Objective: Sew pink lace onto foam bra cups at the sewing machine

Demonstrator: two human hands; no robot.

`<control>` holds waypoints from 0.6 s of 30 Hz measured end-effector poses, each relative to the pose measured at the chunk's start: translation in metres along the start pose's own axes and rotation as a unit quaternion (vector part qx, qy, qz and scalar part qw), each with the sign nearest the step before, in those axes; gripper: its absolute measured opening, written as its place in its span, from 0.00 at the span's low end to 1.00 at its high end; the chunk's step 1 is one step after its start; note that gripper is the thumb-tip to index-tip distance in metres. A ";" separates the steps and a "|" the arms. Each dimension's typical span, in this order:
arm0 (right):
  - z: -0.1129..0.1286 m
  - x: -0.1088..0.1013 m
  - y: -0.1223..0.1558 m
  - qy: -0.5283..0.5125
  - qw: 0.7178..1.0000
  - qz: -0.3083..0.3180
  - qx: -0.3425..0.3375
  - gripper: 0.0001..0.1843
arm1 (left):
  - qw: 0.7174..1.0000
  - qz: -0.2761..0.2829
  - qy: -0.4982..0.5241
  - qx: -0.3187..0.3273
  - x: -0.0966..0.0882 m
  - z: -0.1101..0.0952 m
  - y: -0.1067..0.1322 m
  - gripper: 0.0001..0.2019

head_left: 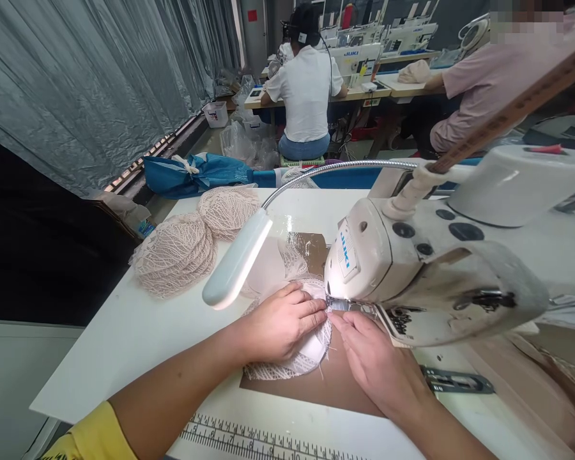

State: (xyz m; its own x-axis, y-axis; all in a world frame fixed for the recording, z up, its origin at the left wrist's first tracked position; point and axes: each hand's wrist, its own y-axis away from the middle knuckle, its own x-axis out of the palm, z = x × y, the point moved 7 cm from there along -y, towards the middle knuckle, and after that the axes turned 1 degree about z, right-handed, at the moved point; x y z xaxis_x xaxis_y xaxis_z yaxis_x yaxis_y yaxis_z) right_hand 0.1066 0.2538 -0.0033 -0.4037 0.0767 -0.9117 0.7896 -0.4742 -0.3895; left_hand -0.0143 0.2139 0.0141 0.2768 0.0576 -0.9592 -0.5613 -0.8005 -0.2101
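A beige lace bra cup (pixel 311 354) lies under the needle end of a white JUKI sewing machine (pixel 364 255). My left hand (pixel 280 319) rests flat on the cup, fingers stretched toward the presser foot. At the cup's right edge, close beside the needle, my right hand (pixel 376 354) has its fingertips pinched on the rim. Loose threads hang from that rim. Part of the cup is hidden by my left hand, and the needle itself is hard to make out. A brown sheet (pixel 354 383) spreads beneath the work.
Stacked lace cups (pixel 175 255) sit at the table's left, another pile (pixel 230 207) behind them. A lamp (pixel 239 255) on a bendable neck hangs over the work. A printed ruler (pixel 253 444) runs along the front; small thread snips (pixel 457 380) lie right. Two people sit at machines beyond.
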 end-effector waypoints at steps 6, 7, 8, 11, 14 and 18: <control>0.002 -0.001 -0.004 0.023 1.000 -0.015 0.001 0.20 | 1.000 -0.001 -0.017 0.001 0.002 0.001 -0.001 0.20; 0.002 -0.001 -0.004 0.023 1.000 -0.016 0.000 0.20 | 1.000 0.001 -0.018 0.001 0.003 0.001 -0.001 0.20; 0.003 -0.001 -0.004 0.023 1.000 -0.018 -0.001 0.20 | 1.000 0.003 -0.018 0.001 0.003 0.002 -0.001 0.20; 0.002 -0.001 -0.004 0.022 0.999 -0.024 0.001 0.20 | 1.000 0.006 -0.019 0.003 0.003 0.003 -0.001 0.20; 0.001 -0.001 -0.004 0.009 1.000 -0.029 0.003 0.21 | 1.000 0.006 -0.014 0.008 0.004 0.004 -0.001 0.19; -0.001 -0.001 -0.003 -0.009 1.000 -0.022 0.006 0.22 | 1.000 -0.010 -0.013 0.010 0.004 0.006 -0.001 0.16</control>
State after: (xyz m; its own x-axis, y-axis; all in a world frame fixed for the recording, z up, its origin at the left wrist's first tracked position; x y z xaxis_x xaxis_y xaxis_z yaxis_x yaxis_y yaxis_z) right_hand 0.1048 0.2557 -0.0011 -0.4462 0.0813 -0.8912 0.7652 -0.4818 -0.4271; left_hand -0.0170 0.2189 0.0090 0.2670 0.0894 -0.9595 -0.5714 -0.7871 -0.2323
